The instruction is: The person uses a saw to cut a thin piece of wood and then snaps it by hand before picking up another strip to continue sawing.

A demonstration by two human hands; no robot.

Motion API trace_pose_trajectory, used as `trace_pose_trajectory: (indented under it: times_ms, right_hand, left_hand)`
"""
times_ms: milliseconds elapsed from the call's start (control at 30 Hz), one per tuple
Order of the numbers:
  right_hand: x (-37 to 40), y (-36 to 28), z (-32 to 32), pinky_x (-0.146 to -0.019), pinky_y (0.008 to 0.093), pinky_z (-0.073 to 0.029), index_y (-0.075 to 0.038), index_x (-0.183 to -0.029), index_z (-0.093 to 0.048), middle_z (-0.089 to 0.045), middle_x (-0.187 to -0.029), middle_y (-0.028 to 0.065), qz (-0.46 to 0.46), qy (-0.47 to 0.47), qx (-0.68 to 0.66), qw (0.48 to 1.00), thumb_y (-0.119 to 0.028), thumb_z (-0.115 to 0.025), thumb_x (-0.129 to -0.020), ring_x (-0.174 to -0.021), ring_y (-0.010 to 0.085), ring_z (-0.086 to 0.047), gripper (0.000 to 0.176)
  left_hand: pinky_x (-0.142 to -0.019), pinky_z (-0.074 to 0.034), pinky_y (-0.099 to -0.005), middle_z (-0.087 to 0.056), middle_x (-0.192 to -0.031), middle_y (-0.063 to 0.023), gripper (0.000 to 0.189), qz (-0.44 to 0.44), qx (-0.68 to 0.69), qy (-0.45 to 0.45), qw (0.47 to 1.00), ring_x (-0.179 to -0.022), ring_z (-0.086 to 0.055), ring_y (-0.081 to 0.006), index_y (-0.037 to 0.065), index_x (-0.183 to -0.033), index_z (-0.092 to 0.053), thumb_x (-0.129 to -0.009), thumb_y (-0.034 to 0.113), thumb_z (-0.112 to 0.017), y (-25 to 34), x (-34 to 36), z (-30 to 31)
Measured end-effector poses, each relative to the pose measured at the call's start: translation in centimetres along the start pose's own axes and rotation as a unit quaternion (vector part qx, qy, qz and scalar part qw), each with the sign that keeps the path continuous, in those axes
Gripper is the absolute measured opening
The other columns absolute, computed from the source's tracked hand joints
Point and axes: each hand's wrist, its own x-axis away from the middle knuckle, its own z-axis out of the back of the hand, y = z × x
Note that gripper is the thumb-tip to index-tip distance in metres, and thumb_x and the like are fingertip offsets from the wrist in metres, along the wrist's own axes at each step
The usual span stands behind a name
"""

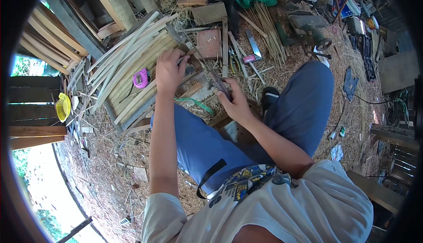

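My right hand [236, 103] is closed around the dark handle end of a long, narrow, blade-like tool [211, 74], which points up and to the left, away from my lap. Its exact kind does not show clearly. My left hand [170, 70] is bent with thumb and fingers pinched together close to the tool's blade; what they grip is too small to make out. Beside that hand, pale wooden strips [132, 62] lie piled on a slatted wooden frame [120, 121]. A pink tape measure [141, 78] rests on the strips.
A reddish block [209, 43], a metal square with a pink label [253, 46] and a bundle of thin sticks [266, 31] lie ahead. At the left is a yellow bowl [63, 107]. A dark machine with a handwheel [324, 44] stands right. Shavings cover the floor [128, 163].
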Motion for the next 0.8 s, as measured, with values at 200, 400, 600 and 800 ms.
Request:
trace_pose_trajectory:
  times_ms: [200,400,600,800]
  right_hand:
    - [0.5,-1.9,1.0,-0.056,0.0308,-0.040,-0.005,-0.143,-0.054,-0.061,-0.072,0.0021,0.008,0.021,0.038,0.999,-0.019,-0.067,-0.106,-0.061,0.0079,-0.052,0.042]
    - [0.0,-4.3,1.4,-0.059,0.0280,-0.044,-0.004,-0.141,-0.058,-0.065,-0.080,0.0011,0.002,0.030,0.066,0.997,-0.019,-0.068,-0.106,-0.064,0.0063,-0.056,0.039]
    - [-0.4,-6.7,1.3,-0.055,0.0339,-0.044,-0.008,-0.142,-0.060,-0.065,-0.069,0.0077,0.018,0.043,0.117,0.992,-0.023,-0.069,-0.103,-0.055,0.0136,-0.058,0.043]
    - [-0.3,-7.6,1.0,-0.056,0.0331,-0.046,-0.009,-0.145,-0.061,-0.066,-0.070,0.0110,0.037,0.052,0.120,0.991,-0.019,-0.070,-0.102,-0.056,0.0142,-0.060,0.045]
  left_hand:
    - [-0.081,-0.054,-0.0480,-0.067,-0.095,-0.0117,0.018,-0.014,-0.036,0.012,0.999,-0.091,-0.068,-0.0363,0.007,-0.096,-0.070,-0.094,0.022,-0.078,0.7,0.4,-0.2]
    - [-0.077,-0.056,-0.0473,-0.067,-0.095,-0.0113,0.019,-0.032,-0.073,0.009,0.997,-0.088,-0.069,-0.0353,0.007,-0.096,-0.069,-0.097,0.024,-0.076,0.8,0.5,0.1]
    - [-0.077,-0.057,-0.0488,-0.066,-0.094,-0.0123,0.016,-0.019,-0.053,-0.013,0.998,-0.089,-0.069,-0.0366,0.007,-0.099,-0.067,-0.099,0.022,-0.073,0.9,0.4,0.2]
    - [-0.079,-0.056,-0.0502,-0.065,-0.095,-0.0146,0.015,-0.003,0.003,-0.025,1.000,-0.090,-0.068,-0.0406,0.005,-0.098,-0.066,-0.095,0.017,-0.074,0.6,0.1,-0.1]
